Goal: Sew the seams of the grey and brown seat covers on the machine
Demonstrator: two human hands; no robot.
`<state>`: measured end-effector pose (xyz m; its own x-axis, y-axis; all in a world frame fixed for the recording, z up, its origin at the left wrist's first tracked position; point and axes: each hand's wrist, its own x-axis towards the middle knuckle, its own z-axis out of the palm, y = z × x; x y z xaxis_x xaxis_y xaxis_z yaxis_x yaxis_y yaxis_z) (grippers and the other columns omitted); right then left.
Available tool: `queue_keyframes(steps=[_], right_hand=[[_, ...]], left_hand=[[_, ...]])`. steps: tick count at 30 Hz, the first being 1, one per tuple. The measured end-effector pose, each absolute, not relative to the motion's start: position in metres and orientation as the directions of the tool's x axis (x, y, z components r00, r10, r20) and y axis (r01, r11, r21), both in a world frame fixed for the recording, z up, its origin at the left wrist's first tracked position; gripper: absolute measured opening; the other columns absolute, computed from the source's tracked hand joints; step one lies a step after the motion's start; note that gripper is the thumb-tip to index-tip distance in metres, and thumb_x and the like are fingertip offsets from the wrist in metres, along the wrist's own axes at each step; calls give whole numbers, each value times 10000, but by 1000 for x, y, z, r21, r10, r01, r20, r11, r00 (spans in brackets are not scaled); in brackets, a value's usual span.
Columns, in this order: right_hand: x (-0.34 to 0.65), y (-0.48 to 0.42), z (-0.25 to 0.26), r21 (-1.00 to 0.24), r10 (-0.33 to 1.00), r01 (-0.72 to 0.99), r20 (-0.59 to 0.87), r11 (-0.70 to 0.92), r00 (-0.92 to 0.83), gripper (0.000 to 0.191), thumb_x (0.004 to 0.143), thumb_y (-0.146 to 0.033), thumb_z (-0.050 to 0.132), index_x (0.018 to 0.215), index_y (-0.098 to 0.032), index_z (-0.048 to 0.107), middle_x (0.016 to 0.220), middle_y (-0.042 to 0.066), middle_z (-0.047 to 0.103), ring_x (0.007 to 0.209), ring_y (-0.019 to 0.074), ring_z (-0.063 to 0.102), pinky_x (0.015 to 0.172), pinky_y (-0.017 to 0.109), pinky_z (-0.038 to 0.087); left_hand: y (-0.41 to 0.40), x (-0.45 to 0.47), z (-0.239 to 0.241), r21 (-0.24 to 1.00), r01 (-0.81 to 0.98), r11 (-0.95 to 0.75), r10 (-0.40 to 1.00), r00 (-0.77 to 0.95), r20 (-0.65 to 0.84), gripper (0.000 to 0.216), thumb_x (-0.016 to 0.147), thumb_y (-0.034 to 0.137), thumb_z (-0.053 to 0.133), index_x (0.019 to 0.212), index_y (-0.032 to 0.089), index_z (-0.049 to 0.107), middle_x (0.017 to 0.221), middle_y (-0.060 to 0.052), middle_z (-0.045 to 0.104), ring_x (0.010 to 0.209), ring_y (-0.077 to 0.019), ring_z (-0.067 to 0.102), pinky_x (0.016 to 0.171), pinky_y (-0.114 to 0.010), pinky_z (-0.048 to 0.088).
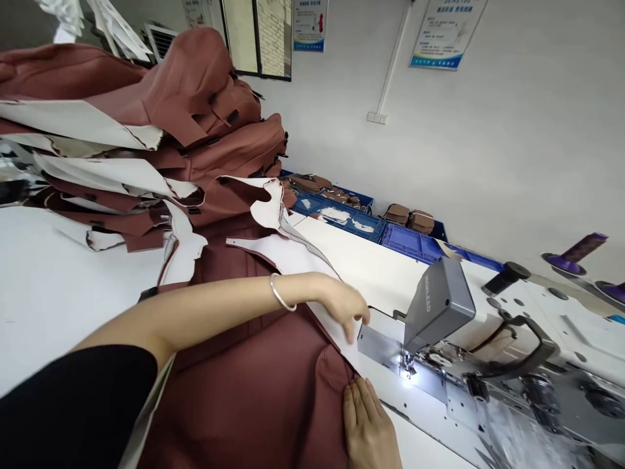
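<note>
Both hands rest on the reddish-brown leather panel, just beside the sewing machine. The left hand lies open over the pale edge, fingers loosely spread — apparently steering it toward the needle. The right hand presses flat, fingers together, seemingly to keep the panel taut. The panel looks smooth, seamed, white-backed — like the stacked leather pieces beyond the machine.

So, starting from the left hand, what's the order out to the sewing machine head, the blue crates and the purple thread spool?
From the left hand, by the head view:
1. Sewing machine head, just right of it.
2. Blue crates, behind, by the wall.
3. Purple thread spool, far right.
</note>
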<state>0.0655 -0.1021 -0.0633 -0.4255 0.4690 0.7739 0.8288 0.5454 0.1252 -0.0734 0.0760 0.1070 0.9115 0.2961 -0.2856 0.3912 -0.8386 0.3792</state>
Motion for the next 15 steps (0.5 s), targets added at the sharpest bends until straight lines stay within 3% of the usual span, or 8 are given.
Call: queue_keyframes(steps=[2, 4, 6, 9, 11, 15], right_hand=[[66, -103, -64, 111, 478, 833, 775, 542, -414, 361, 851, -54, 319, 897, -22, 675, 1002, 178, 637, 1031, 270, 576, 913, 384, 459], [66, -103, -64, 115, 467, 828, 780, 549, -417, 350, 837, -41, 328, 895, -23, 672, 993, 173, 640, 1028, 270, 580, 903, 381, 468], [66, -102, -64, 124, 447, 821, 789, 558, -422, 346, 827, -28, 328, 883, -32, 669, 970, 160, 647, 1014, 263, 587, 892, 377, 474], [65, -102, -65, 93, 447, 819, 800, 566, -400, 349, 829, -22, 326, 899, -40, 667, 973, 150, 650, 1037, 258, 580, 899, 375, 471], [65, -102, -66, 59, 465, 813, 795, 579, -389, 358, 853, -46, 317, 933, -40, 666, 1013, 152, 643, 1084, 262, 559, 917, 376, 463], [65, -101, -65, 61, 462, 802, 790, 595, -403, 380, 887, -79, 292, 955, -47, 664, 1041, 140, 640, 1130, 242, 535, 996, 354, 410]], left_hand=[[56, -86, 89, 198, 325, -925, 288, 938, -194, 609, 566, 195, 782, 1151, 204, 615, 1146, -124, 614, 1044, -278, 560, 909, -358, 396], [45, -103, 72, 47, 291, -956, 288, 956, -59, 500, 688, 106, 680, 1173, 204, 608, 1210, -152, 578, 1151, -279, 508, 1024, -420, 306], [46, -117, 65, 21, 259, -966, 259, 966, -1, 345, 809, 72, 549, 1112, 207, 639, 1221, -139, 578, 1165, -228, 506, 1039, -376, 296], [64, -115, 76, 76, 286, -955, 272, 949, -157, 199, 848, 102, 531, 923, 193, 692, 978, -97, 678, 888, -167, 609, 784, -246, 414], [80, -94, 89, 92, 315, -945, 281, 920, -272, 120, 835, 161, 586, 814, 189, 701, 771, -64, 682, 649, -138, 575, 587, -226, 371], [99, -23, 90, 102, 334, -937, 281, 895, -348, 29, 729, 177, 695, 701, 174, 700, 704, -51, 670, 547, -124, 530, 525, -220, 350]])
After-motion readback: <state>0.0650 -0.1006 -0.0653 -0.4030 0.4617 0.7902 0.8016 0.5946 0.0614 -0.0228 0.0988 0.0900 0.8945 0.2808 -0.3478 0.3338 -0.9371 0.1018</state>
